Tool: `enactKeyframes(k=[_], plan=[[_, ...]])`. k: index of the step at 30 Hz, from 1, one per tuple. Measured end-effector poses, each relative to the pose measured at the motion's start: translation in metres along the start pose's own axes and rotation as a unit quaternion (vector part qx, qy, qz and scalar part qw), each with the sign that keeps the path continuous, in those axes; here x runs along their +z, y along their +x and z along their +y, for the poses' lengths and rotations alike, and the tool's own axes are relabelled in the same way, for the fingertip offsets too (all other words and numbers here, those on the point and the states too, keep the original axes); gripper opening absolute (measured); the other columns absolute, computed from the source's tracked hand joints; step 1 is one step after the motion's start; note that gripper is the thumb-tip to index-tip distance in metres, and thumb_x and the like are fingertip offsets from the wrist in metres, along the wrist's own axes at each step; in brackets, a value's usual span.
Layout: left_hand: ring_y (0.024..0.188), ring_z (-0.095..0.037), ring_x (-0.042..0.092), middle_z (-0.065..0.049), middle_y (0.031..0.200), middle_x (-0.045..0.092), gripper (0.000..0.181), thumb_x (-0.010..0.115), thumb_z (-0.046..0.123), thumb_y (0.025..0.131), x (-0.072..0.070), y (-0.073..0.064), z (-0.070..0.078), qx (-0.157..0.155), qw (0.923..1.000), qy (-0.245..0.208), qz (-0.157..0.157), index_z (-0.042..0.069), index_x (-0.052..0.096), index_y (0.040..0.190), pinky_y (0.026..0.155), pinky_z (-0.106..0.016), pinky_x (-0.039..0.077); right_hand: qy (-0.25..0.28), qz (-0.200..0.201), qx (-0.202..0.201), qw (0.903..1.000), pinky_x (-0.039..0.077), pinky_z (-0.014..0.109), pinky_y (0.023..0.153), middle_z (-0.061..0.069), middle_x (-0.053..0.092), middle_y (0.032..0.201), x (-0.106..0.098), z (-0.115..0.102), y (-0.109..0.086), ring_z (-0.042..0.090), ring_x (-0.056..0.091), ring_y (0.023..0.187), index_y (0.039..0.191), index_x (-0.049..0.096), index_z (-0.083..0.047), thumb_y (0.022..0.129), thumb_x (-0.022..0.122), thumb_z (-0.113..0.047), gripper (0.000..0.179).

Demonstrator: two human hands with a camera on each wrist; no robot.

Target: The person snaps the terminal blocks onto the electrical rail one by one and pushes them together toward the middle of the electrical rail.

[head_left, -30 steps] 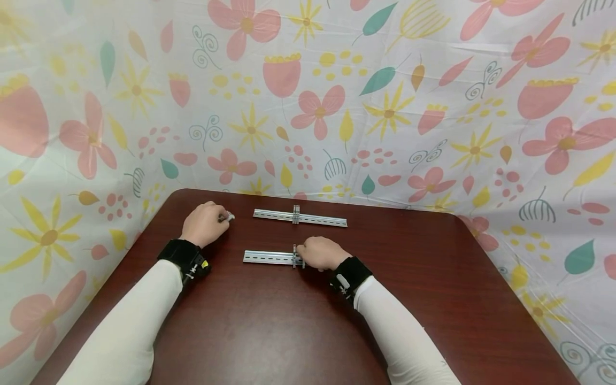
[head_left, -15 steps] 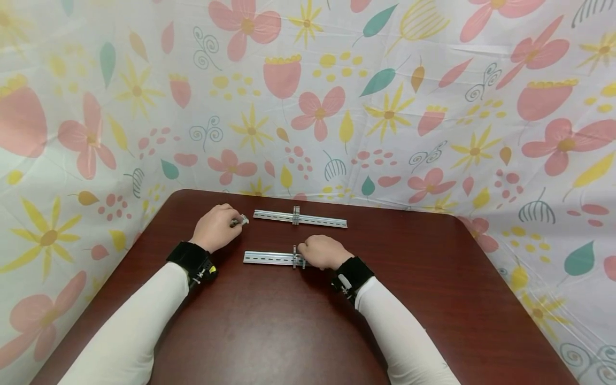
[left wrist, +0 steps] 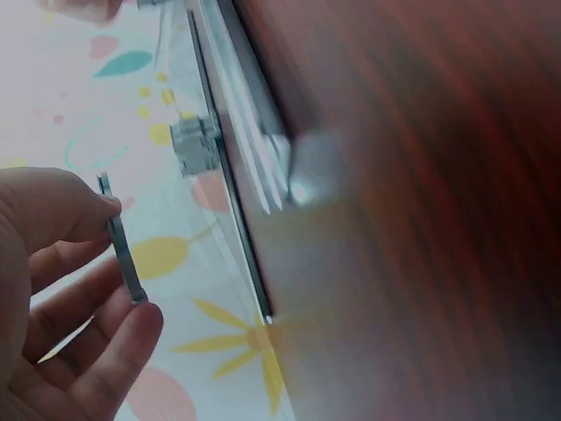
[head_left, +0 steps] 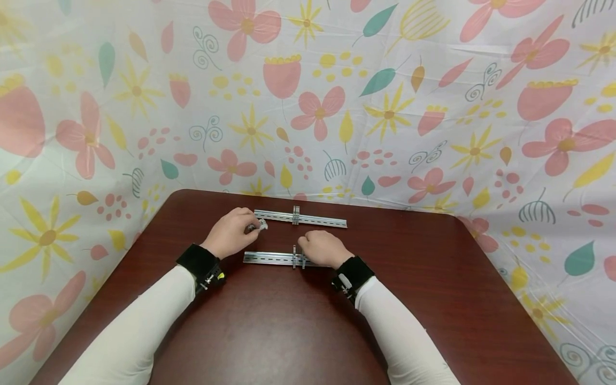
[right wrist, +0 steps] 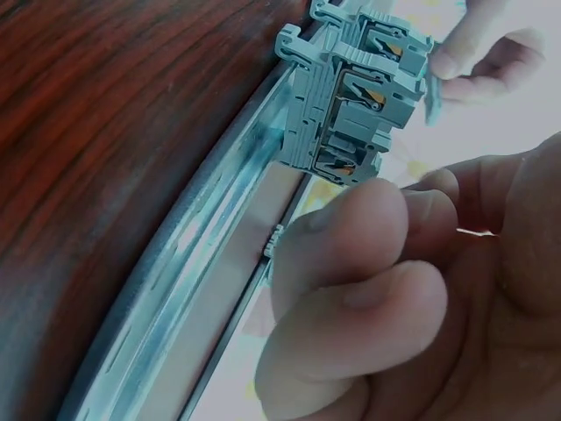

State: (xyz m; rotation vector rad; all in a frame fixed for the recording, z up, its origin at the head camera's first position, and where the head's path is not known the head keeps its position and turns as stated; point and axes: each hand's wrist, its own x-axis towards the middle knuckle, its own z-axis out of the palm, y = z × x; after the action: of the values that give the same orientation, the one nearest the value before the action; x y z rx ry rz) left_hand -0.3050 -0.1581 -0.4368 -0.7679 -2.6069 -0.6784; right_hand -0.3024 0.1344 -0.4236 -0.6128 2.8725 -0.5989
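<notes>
My left hand (head_left: 232,232) pinches a thin grey terminal block (left wrist: 125,250) between thumb and fingertips, above the table just in front of the far rail's left end. The near DIN rail (head_left: 267,258) lies across the table, with a pair of grey terminal blocks (right wrist: 355,105) mounted upright on it, orange parts showing in their sides. My right hand (head_left: 324,249) is over this rail, just right of those blocks, covering part of the rail's right end in the head view. Its fingers (right wrist: 351,320) are curled right beside the blocks, with nothing visible in them.
Behind lies the far DIN rail (head_left: 322,220), roughly parallel to the near one, with several terminal blocks (head_left: 295,215) near its middle. The dark wooden table (head_left: 269,321) ends at a flowered cloth (head_left: 404,160) behind and at both sides.
My left hand has moved right with the terminal block, from the table's left side toward the rails. My right hand has risen slightly from beside the near rail's blocks.
</notes>
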Motion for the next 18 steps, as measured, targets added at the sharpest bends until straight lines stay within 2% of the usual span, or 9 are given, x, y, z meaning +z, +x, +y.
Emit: enactKeyframes(k=[5,8,11,14,16,18], plan=[[0.099,-0.021,0.061,-0.002,0.109,0.072,0.004,0.080,0.011,0.103,-0.001,0.001,0.015,0.030,0.9994,-0.015,0.003,0.011,0.082,0.106,0.085,-0.039,0.055,0.046,0.015,-0.003,0.9988,0.043,0.040,0.076,0.003,0.049,0.072,-0.001,0.000,-0.002,0.021,0.048,0.065,0.079,0.057,-0.015,0.120,0.039,-0.036,0.050],[0.103,-0.021,0.063,-0.003,0.113,0.073,0.004,0.081,0.011,0.102,0.000,0.001,0.022,0.043,0.9984,-0.035,0.008,0.011,0.082,0.106,0.086,-0.039,0.058,0.077,0.024,-0.009,0.9967,0.038,0.039,0.071,0.003,0.044,0.070,-0.001,0.000,-0.002,0.020,0.041,0.061,0.079,0.052,-0.014,0.121,0.040,-0.039,0.050],[0.108,-0.021,0.066,-0.003,0.117,0.073,0.005,0.083,0.011,0.101,0.002,0.001,0.026,0.058,0.9970,-0.050,0.016,0.011,0.082,0.106,0.087,-0.037,0.060,0.104,0.033,-0.015,0.9939,0.037,0.038,0.068,0.003,0.044,0.071,-0.001,0.000,-0.001,0.021,0.040,0.060,0.080,0.052,-0.014,0.121,0.041,-0.042,0.051],[0.114,-0.022,0.067,-0.003,0.119,0.074,0.006,0.084,0.010,0.100,0.005,0.002,0.030,0.084,0.9944,-0.057,0.026,0.011,0.082,0.105,0.091,-0.038,0.060,0.132,0.039,-0.027,0.9901,0.036,0.038,0.066,0.003,0.045,0.072,-0.001,-0.001,-0.001,0.022,0.041,0.060,0.082,0.052,-0.014,0.121,0.041,-0.044,0.051],[0.117,-0.022,0.067,-0.003,0.119,0.074,0.007,0.085,0.009,0.099,0.007,0.002,0.033,0.104,0.9923,-0.059,0.033,0.011,0.083,0.105,0.102,-0.042,0.059,0.154,0.040,-0.040,0.9865,0.036,0.039,0.065,0.004,0.044,0.072,-0.001,0.000,-0.001,0.023,0.040,0.060,0.082,0.052,-0.013,0.121,0.041,-0.045,0.052],[0.117,-0.023,0.068,-0.003,0.118,0.074,0.007,0.086,0.009,0.098,0.009,0.002,0.036,0.123,0.9899,-0.058,0.041,0.011,0.083,0.105,0.104,-0.044,0.058,0.171,0.041,-0.055,0.9828,0.035,0.039,0.065,0.004,0.043,0.073,0.000,0.000,-0.001,0.023,0.039,0.061,0.084,0.052,-0.011,0.121,0.040,-0.045,0.052]])
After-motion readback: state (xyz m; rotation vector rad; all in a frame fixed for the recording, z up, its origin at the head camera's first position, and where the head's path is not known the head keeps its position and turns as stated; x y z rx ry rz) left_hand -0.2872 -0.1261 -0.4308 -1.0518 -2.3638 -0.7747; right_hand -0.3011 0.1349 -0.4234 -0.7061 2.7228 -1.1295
